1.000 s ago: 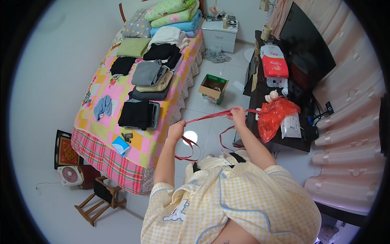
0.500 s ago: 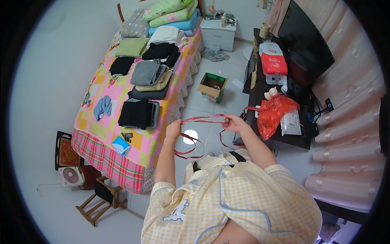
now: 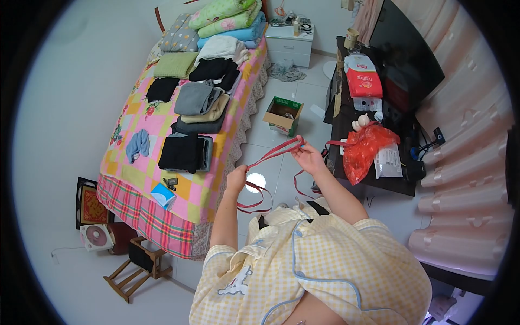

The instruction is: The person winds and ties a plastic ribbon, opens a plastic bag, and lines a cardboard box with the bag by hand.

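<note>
A long red ribbon [image 3: 273,150] stretches doubled between my hands above the tiled floor, slanting up to the right. My left hand [image 3: 236,179] is closed around its lower end, and a loose loop hangs below that hand. My right hand [image 3: 309,157] pinches the upper end between thumb and fingers; another length dangles beneath it. Beyond the ribbon, an open cardboard box [image 3: 293,128] with green sides stands on the floor. Folded black clothes [image 3: 179,152] lie on the bed left of my left hand.
The bed [image 3: 122,172] on the left holds piled clothes and quilts. At right, a dark TV stand [image 3: 398,187] carries a red plastic bag [image 3: 364,158] and a white package [image 3: 388,162]. A wooden chair [image 3: 142,257] stands near the bed's foot.
My right hand has risen slightly and my left has dropped a little, shifting right. The ribbon's two strands have drawn closer together and now slope instead of running level.
</note>
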`<state>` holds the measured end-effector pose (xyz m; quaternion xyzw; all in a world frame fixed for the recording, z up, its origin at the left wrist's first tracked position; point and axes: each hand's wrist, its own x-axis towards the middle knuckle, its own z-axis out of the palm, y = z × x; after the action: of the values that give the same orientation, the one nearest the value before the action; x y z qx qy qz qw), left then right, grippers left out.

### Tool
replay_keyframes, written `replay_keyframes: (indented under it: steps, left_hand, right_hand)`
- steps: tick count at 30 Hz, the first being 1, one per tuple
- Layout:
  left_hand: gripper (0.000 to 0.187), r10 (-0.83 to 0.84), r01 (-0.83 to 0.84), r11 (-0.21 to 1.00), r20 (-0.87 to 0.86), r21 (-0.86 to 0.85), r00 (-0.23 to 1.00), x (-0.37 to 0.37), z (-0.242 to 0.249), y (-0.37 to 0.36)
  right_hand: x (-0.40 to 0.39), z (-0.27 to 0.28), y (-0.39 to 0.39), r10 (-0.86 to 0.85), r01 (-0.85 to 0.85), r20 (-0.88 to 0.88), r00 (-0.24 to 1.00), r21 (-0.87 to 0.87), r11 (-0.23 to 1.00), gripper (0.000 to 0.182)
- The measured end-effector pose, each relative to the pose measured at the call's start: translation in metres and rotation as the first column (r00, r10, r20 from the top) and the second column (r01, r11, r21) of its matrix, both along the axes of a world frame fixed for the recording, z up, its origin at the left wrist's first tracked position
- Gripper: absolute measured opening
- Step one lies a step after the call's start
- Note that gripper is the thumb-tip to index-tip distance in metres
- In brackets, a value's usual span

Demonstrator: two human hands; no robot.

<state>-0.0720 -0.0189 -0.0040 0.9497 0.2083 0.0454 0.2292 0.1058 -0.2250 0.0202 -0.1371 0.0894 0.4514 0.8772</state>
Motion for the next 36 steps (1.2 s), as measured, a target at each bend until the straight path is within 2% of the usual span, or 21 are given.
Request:
replay_keyframes:
  steps: [6, 8, 9, 10, 11, 12, 13, 14, 16, 18, 22, 24, 25, 27, 28, 30, 31, 32, 33, 34, 36]
  left_hand:
    - [0.011, -0.003, -0.005, 0.997, -0.108, -0.072, 0.994, -0.001, -0.009, -0.001]
    - [0.018, -0.037, 0.018, 0.991, -0.143, -0.131, 0.989, -0.001, -0.016, 0.000]
    - [0.026, -0.073, 0.039, 0.981, -0.176, -0.191, 0.982, 0.000, -0.015, 0.000]
    - [0.026, -0.075, 0.040, 0.981, -0.176, -0.191, 0.981, 0.000, -0.015, -0.001]
    - [0.038, -0.098, 0.072, 0.971, -0.105, -0.226, 0.990, 0.000, -0.015, -0.003]
    - [0.051, -0.117, 0.105, 0.960, -0.033, -0.258, 0.993, 0.000, -0.016, -0.004]
    - [0.066, -0.103, 0.075, 0.912, -0.048, -0.403, 0.994, 0.003, -0.025, -0.001]
    - [0.066, -0.104, 0.076, 0.912, -0.048, -0.403, 0.993, 0.004, -0.030, 0.001]
    - [0.064, -0.108, 0.133, 0.914, 0.088, -0.382, 0.990, 0.011, -0.011, -0.008]
    - [0.061, -0.100, 0.115, 0.913, 0.058, -0.391, 0.993, 0.021, 0.013, -0.014]
    - [0.055, -0.132, 0.183, 0.882, 0.147, -0.433, 0.980, 0.037, 0.040, -0.023]
    - [0.036, -0.125, 0.247, 0.907, 0.342, -0.340, 0.931, 0.044, 0.040, -0.023]
    - [0.036, -0.126, 0.248, 0.907, 0.343, -0.340, 0.931, 0.047, 0.041, -0.022]
    - [0.020, -0.044, 0.175, 0.841, 0.258, -0.512, 0.965, 0.053, 0.049, -0.021]
    - [0.020, -0.044, 0.175, 0.841, 0.258, -0.512, 0.965, 0.055, 0.056, -0.023]
    - [0.018, 0.018, 0.238, 0.855, 0.486, -0.461, 0.874, 0.060, 0.070, -0.034]
    - [0.018, 0.027, 0.242, 0.874, 0.539, -0.421, 0.842, 0.066, 0.071, -0.037]
    - [0.018, 0.027, 0.242, 0.874, 0.538, -0.422, 0.842, 0.068, 0.074, -0.039]
    - [0.021, 0.049, 0.243, 0.827, 0.496, -0.507, 0.867, 0.069, 0.079, -0.041]
    - [0.025, 0.066, 0.241, 0.773, 0.452, -0.587, 0.890, 0.071, 0.083, -0.044]
    - [0.028, 0.028, 0.267, 0.753, 0.435, -0.601, 0.900, 0.077, 0.089, -0.049]
  right_hand:
    - [-0.003, 0.021, 0.004, 0.091, -0.085, 0.159, 0.983, -0.047, 0.995, 0.023]
    - [-0.002, 0.025, 0.010, 0.166, 0.026, 0.466, 0.869, -0.379, 0.925, 0.020]
    - [-0.001, 0.024, 0.012, 0.165, 0.028, 0.466, 0.869, -0.379, 0.925, 0.020]
    - [0.001, 0.024, 0.014, 0.230, 0.092, 0.586, 0.777, -0.467, 0.880, 0.018]
    - [0.002, 0.024, 0.015, 0.305, 0.170, 0.680, 0.667, -0.538, 0.826, 0.016]
    - [0.003, 0.024, 0.017, 0.305, 0.171, 0.680, 0.667, -0.538, 0.826, 0.016]
    - [0.004, 0.025, 0.018, 0.348, 0.100, 0.668, 0.658, -0.536, 0.838, 0.015]
    - [0.004, 0.025, 0.020, 0.391, 0.028, 0.656, 0.645, -0.532, 0.846, 0.014]
    - [-0.004, 0.038, 0.024, 0.385, 0.022, 0.629, 0.675, -0.539, 0.842, 0.014]
    - [-0.009, 0.046, 0.028, 0.382, 0.011, 0.599, 0.704, -0.547, 0.837, 0.014]
    - [-0.008, 0.048, 0.031, 0.520, -0.013, 0.638, 0.568, -0.624, 0.781, 0.015]
    - [-0.008, 0.049, 0.033, 0.635, 0.136, 0.632, 0.444, -0.748, 0.650, 0.015]
    - [-0.008, 0.047, 0.033, 0.634, 0.137, 0.632, 0.445, -0.748, 0.649, 0.015]
    - [-0.010, 0.045, 0.034, 0.628, 0.626, 0.762, 0.156, -0.568, 0.534, 0.014]
    - [-0.011, 0.046, 0.034, 0.628, 0.626, 0.762, 0.156, -0.568, 0.534, 0.014]
    - [-0.013, 0.047, 0.035, 0.503, 0.860, 0.849, -0.163, -0.127, 0.493, 0.013]
    - [-0.013, 0.047, 0.036, 0.503, 0.860, 0.849, -0.162, -0.128, 0.493, 0.013]
    - [-0.013, 0.048, 0.038, 0.456, 0.791, 0.878, -0.146, -0.173, 0.587, 0.012]
    - [-0.013, 0.049, 0.038, 0.409, 0.710, 0.904, -0.123, -0.208, 0.673, 0.012]
    - [-0.014, 0.050, 0.038, 0.410, 0.712, 0.904, -0.122, -0.208, 0.671, 0.012]
    - [-0.017, 0.054, 0.037, 0.453, 0.599, 0.891, 0.027, -0.377, 0.707, 0.011]
